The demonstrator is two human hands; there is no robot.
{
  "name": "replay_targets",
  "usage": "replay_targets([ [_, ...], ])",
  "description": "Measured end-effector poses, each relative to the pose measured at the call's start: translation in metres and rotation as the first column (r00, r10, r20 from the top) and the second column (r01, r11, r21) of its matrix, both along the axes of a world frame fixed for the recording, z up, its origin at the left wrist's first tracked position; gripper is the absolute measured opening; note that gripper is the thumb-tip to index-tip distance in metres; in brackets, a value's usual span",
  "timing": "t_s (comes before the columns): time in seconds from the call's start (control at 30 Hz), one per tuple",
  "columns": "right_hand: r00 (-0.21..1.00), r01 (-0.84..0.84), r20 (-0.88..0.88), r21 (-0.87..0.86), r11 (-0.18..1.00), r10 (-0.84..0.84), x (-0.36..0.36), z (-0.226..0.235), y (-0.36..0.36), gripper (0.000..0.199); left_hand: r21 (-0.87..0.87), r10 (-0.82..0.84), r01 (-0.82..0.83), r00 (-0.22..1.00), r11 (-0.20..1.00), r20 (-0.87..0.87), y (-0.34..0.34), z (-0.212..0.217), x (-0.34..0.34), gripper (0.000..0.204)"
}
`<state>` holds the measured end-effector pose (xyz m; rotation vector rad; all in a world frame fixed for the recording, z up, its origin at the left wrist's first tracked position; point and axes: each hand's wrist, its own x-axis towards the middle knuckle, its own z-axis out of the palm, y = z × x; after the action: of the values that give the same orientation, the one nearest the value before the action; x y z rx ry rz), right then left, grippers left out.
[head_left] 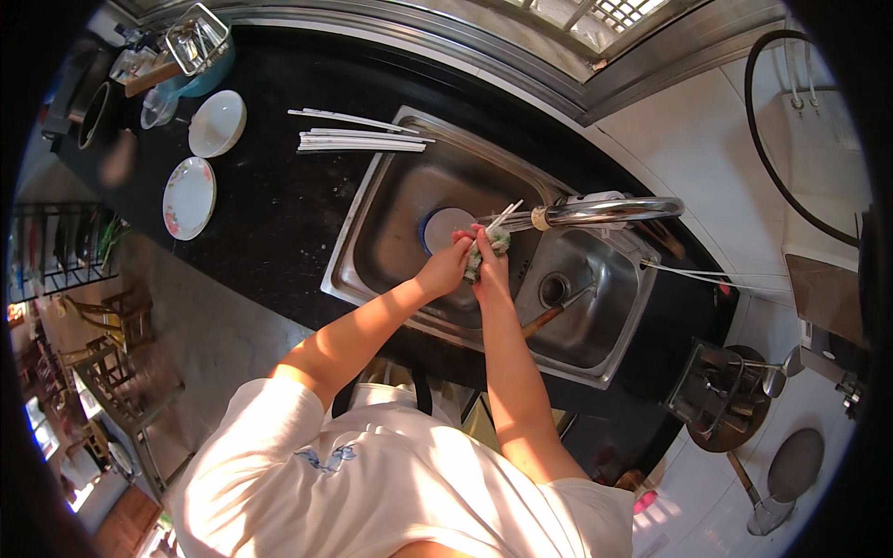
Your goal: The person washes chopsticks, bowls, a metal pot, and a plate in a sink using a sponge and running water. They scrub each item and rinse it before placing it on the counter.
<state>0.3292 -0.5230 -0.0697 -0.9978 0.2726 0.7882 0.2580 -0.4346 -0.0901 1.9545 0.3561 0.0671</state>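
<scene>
Over the steel double sink (367, 200), my two hands are close together beneath the faucet (595, 212). My left hand (445, 270) is closed round the lower part of a few white chopsticks (507, 214), whose tips point up and to the right. Closed beside it, my right hand (491, 270) presses a crumpled green-and-white cloth (499, 242) against the chopsticks. How many sticks are held cannot be made out. Behind my hands, in the larger basin, lies a round white dish with a blue rim (446, 226), partly hidden.
More white chopsticks (361, 140) lie on the black counter, reaching over the sink's left rim. A white bowl (218, 124) and a flowered plate (189, 198) stand farther left. A wooden-handled utensil (544, 321) rests in the smaller basin. A utensil rack (721, 395) is at the right.
</scene>
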Motion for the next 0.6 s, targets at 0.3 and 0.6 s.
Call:
replay_targets([
  [0.3,0.972,0.133,-0.207,0.095,0.987,-0.111,0.016,-0.012,-0.006,0.019,-0.811,-0.184,-0.238,0.904,0.534,-0.386,0.007,0.044,-0.021,0.024],
  [0.6,0.92,0.348,-0.261,0.198,0.916,-0.293,0.074,-0.034,-0.004,0.018,-0.621,-0.154,-0.102,0.926,0.777,-0.345,0.012,0.042,-0.045,0.025],
])
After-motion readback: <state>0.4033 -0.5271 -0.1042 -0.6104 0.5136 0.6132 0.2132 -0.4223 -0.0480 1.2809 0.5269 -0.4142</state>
